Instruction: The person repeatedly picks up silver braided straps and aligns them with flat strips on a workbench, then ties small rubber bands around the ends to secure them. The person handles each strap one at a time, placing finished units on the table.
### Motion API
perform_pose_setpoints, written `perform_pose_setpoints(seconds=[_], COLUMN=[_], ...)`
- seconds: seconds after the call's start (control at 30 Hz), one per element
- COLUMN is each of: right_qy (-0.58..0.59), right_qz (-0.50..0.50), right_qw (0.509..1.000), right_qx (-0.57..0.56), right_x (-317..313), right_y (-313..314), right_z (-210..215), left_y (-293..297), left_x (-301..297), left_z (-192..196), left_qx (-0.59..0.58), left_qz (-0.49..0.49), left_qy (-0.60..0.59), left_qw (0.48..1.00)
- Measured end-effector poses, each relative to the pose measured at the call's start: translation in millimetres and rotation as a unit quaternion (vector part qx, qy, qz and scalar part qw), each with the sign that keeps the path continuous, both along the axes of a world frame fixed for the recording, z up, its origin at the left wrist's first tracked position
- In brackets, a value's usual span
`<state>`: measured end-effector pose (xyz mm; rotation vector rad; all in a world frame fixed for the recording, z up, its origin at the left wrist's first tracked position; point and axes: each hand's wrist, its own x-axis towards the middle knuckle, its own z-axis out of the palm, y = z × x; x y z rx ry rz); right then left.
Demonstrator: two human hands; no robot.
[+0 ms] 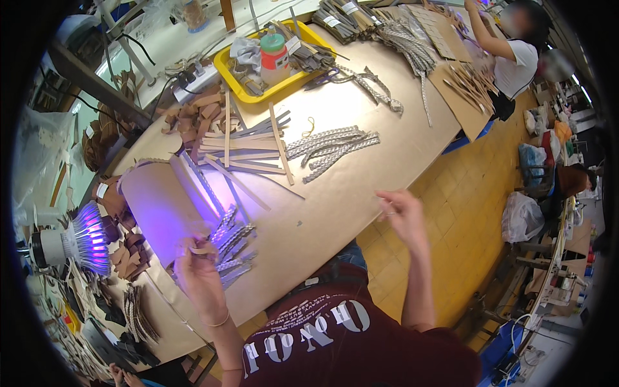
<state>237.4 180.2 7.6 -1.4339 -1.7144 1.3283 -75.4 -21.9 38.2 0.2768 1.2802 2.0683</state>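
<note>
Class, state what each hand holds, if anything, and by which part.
It cannot be told: anything the left hand or right hand may pinch is too small and blurred.

Tabletop: smooth, tan, shining in the middle
Far side: 1 yellow tray, dark strip bundles beside it
Middle: silvery braided strips, near crossed flat strips, tan and grey
Left: brown curved piece, more braided strips beside it
Far right: cardboard
</note>
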Motion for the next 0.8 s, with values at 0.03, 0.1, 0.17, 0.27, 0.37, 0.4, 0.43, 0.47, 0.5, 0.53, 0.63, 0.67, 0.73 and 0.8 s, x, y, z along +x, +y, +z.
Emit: perform_pose_setpoints(seconds=[0.03, 0.1, 0.17, 0.27, 0.37, 0.4, 0.43, 0.47, 0.5, 0.53, 0.63, 0.67, 0.73, 0.8], right_qy=[-0.017, 0.0, -0.048, -0.191, -0.319, -0.344, -0.375, -0.374, -0.382, -0.389, -0.445, -0.449, -0.438, -0.389], right_qz=[-0.039, -0.079, -0.106, -0.096, -0.083, -0.09, -0.104, -0.114, -0.129, -0.143, -0.197, -0.209, -0.221, -0.162], right_qw=[0.996, 0.995, 0.991, 0.976, 0.944, 0.934, 0.921, 0.92, 0.915, 0.909, 0.867, 0.863, 0.862, 0.87], right_qx=[-0.077, -0.062, -0.069, -0.032, 0.033, 0.032, 0.022, 0.034, 0.035, 0.035, 0.104, 0.102, 0.129, 0.256], right_x=[-12.5, -25.7, -37.0, -42.5, -42.8, -42.0, -41.4, -41.3, -40.8, -40.5, -38.7, -37.3, -36.8, -44.3], right_y=[-3.8, -5.8, -5.2, 1.1, 4.8, 3.7, 1.8, -0.9, -4.5, -7.6, -14.6, -16.7, -18.3, -22.0], right_z=[-13.5, -27.7, -31.9, -23.3, -17.4, -17.2, -18.0, -19.6, -21.3, -23.1, -25.2, -23.7, -17.6, -9.4], left_y=[0.0, -0.7, -1.2, -1.4, -3.3, -3.5, -3.8, -3.5, -3.2, -3.3, -2.8, -3.3, -2.5, -1.5], left_x=[3.4, 13.7, 23.4, 33.9, 40.6, 42.6, 44.0, 44.8, 45.2, 45.1, 39.6, 37.2, 33.8, 34.4], left_z=[0.4, -0.4, -2.0, -6.3, -9.4, -10.4, -11.0, -11.9, -12.8, -13.5, -14.9, -14.6, -14.1, -12.6], left_qx=[-0.001, -0.002, -0.019, -0.036, -0.042, -0.045, -0.051, -0.053, -0.054, -0.051, -0.038, -0.043, -0.049, -0.083], left_qz=[-0.005, -0.007, -0.035, -0.073, -0.106, -0.118, -0.127, -0.133, -0.147, -0.168, -0.223, -0.242, -0.269, -0.256], left_qy=[0.0, 0.0, 0.0, -0.004, -0.011, -0.01, -0.007, -0.004, -0.003, 0.007, 0.048, 0.053, 0.063, 0.085], left_qw=[1.0, 1.0, 0.999, 0.997, 0.993, 0.992, 0.991, 0.99, 0.988, 0.984, 0.973, 0.968, 0.96, 0.959])
